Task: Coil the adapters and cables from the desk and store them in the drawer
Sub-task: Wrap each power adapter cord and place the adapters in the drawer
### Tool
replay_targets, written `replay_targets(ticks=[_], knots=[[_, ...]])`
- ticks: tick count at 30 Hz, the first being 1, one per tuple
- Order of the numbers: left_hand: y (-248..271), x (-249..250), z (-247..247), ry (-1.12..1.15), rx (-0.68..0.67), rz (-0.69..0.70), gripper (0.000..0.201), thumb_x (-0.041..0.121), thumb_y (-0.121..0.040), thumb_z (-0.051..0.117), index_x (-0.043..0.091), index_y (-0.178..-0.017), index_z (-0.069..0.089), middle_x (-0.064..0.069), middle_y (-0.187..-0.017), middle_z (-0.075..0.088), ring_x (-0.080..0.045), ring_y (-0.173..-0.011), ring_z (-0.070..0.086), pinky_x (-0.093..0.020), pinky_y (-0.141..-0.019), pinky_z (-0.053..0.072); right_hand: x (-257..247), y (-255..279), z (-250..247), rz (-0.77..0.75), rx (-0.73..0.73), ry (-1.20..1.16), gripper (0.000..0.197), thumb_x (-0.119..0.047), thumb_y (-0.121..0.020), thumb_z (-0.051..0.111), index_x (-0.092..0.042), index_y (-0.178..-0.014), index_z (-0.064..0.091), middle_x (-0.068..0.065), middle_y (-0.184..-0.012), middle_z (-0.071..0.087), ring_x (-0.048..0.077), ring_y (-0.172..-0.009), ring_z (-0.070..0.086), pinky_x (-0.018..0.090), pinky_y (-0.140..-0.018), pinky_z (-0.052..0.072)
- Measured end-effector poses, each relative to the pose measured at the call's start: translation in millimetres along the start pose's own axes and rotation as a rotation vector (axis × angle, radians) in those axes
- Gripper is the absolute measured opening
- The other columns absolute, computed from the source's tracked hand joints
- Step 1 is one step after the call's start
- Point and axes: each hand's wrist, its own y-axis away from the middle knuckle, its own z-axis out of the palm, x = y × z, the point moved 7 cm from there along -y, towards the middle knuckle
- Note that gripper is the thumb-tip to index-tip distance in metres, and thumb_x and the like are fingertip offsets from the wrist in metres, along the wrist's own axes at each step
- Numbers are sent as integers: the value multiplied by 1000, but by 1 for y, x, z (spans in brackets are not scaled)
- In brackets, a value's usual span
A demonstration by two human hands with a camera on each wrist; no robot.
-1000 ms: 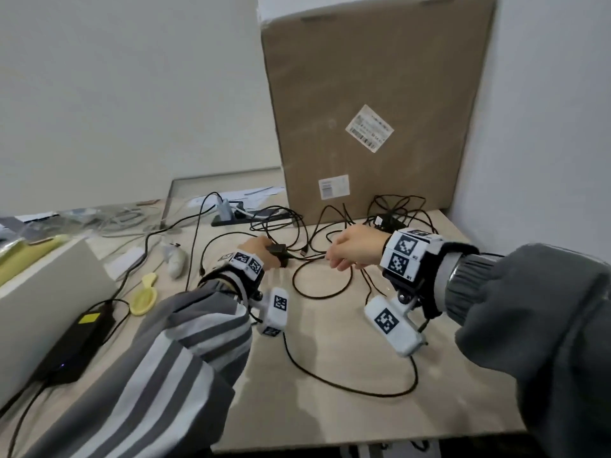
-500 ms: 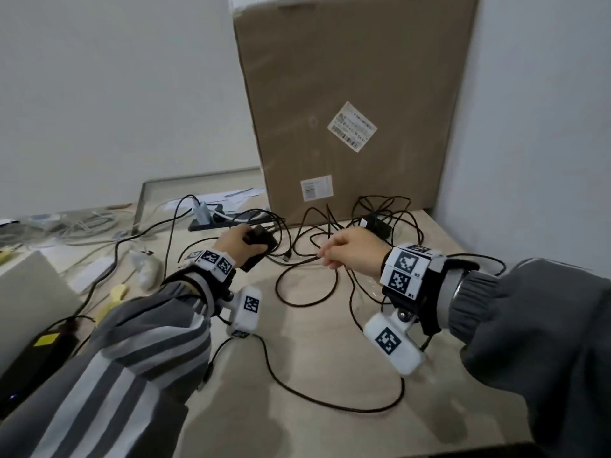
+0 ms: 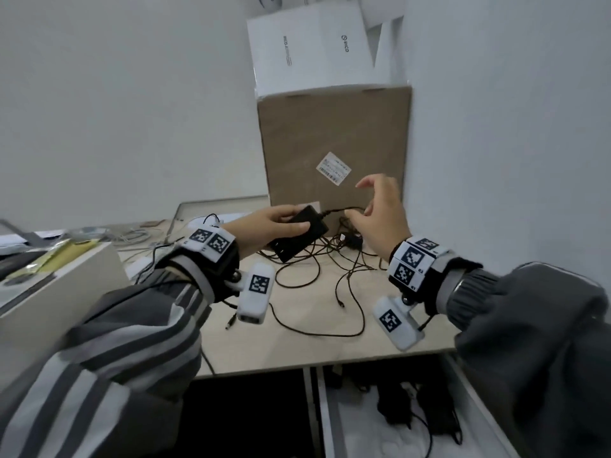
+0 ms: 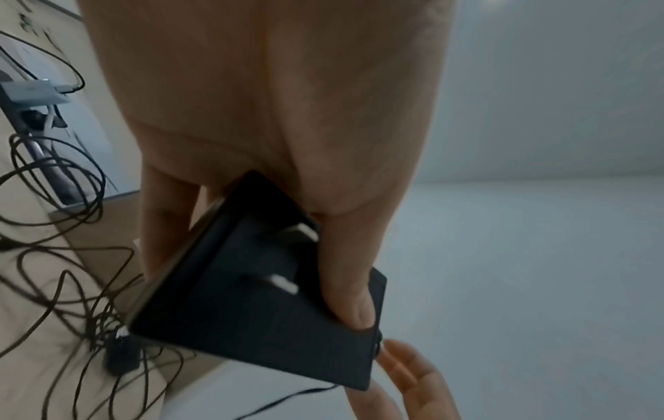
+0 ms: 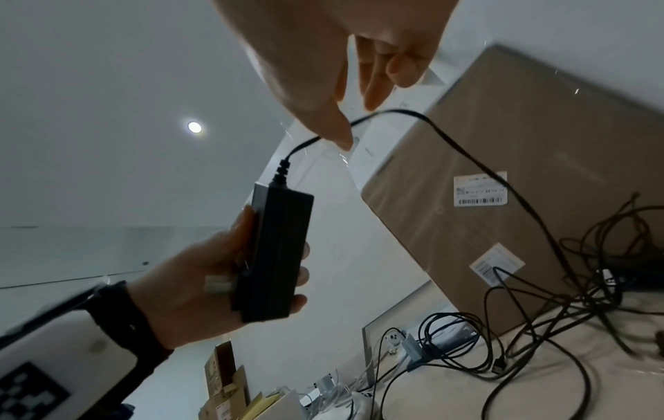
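My left hand (image 3: 291, 223) grips a black power adapter (image 3: 299, 233) and holds it in the air above the desk. In the left wrist view my thumb lies across the adapter (image 4: 258, 298) beside its two metal prongs. Its thin black cable (image 3: 337, 210) runs right from the top end and drops into a tangle of black cables (image 3: 330, 259) on the desk. My right hand (image 3: 363, 198) hovers at that cable with fingers spread. In the right wrist view its thumb tip (image 5: 341, 136) is at the cable (image 5: 467, 153). A second small adapter (image 3: 352, 241) lies in the tangle.
A tall cardboard box (image 3: 334, 143) stands behind the cables, with a white box (image 3: 314, 44) on top. Another white box (image 3: 49, 292) sits at the left. Below the desk edge (image 3: 330, 361), an open drawer (image 3: 330, 424) holds dark adapters (image 3: 429, 414).
My left hand has lifted the adapter off the desk. My right hand has risen too and spread its fingers, no longer closed over the cable. The view has tilted so the drawer shows.
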Motion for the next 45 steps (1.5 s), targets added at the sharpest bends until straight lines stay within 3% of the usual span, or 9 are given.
replay_targets(ticks=[4,7,14,20,24,29,36,41,45], knots=[[32,-2,48,98,-7,-22,23,29,-95,55,20,-115,59,-4,-94,67,-21,-85,66,-33,-69,56,-14,39,-27,-75,-141,113,11,-21,-88,62,-17,-97,66,-4,-94,64,12,-78,52,25,-70,43],[49,-7,80,192,31,-67,26,36,-96,53,17,-112,59,-9,-91,65,-25,-81,68,-36,-69,57,-8,65,-45,27,-177,112,13,-28,-90,60,-20,-85,68,-6,-75,64,21,-82,58,33,-74,45],[68,-16,119,191,265,-143,24,35,-95,58,11,-97,58,-11,-85,63,-26,-76,63,-39,-71,55,1,101,-73,341,-296,-56,25,-24,-91,56,-2,-88,67,5,-76,62,20,-76,57,29,-66,45],[71,-15,116,177,449,-125,19,33,-92,62,15,-88,55,-11,-86,62,-24,-74,60,-44,-74,56,-6,105,-80,342,-318,-128,14,-16,-91,54,-16,-83,66,1,-85,63,8,-64,49,25,-66,42],[67,-30,128,407,358,-232,31,36,-89,65,10,-104,59,-14,-94,64,-26,-80,63,-39,-69,56,-5,104,-70,321,-301,-139,10,-17,-91,56,-13,-91,65,-9,-72,55,5,-61,45,25,-67,39],[66,-38,140,581,289,-284,24,35,-94,58,11,-90,58,-11,-86,60,-24,-80,59,-35,-69,52,-11,114,-56,316,-378,-140,21,-13,-97,43,-13,-107,62,-13,-65,45,-1,-52,41,16,-53,30],[61,-33,145,463,212,-265,40,43,-97,51,8,-115,59,-12,-102,61,-22,-89,58,-32,-75,51,-1,129,-36,570,-409,-252,46,-54,-94,35,-12,-85,50,2,-63,46,14,-48,35,24,-44,27],[63,-34,146,502,122,-257,41,46,-99,43,11,-110,59,-10,-96,64,-19,-88,60,-31,-74,52,-1,128,-35,544,-433,-370,36,-34,-94,52,-18,-64,41,0,-56,38,10,-41,26,18,-36,18],[71,-36,151,436,66,-267,21,28,-101,45,11,-106,57,-10,-95,62,-22,-87,61,-30,-65,56,1,127,-40,518,-441,-291,33,-33,-92,55,-17,-65,44,-2,-56,39,12,-45,29,21,-40,21]])
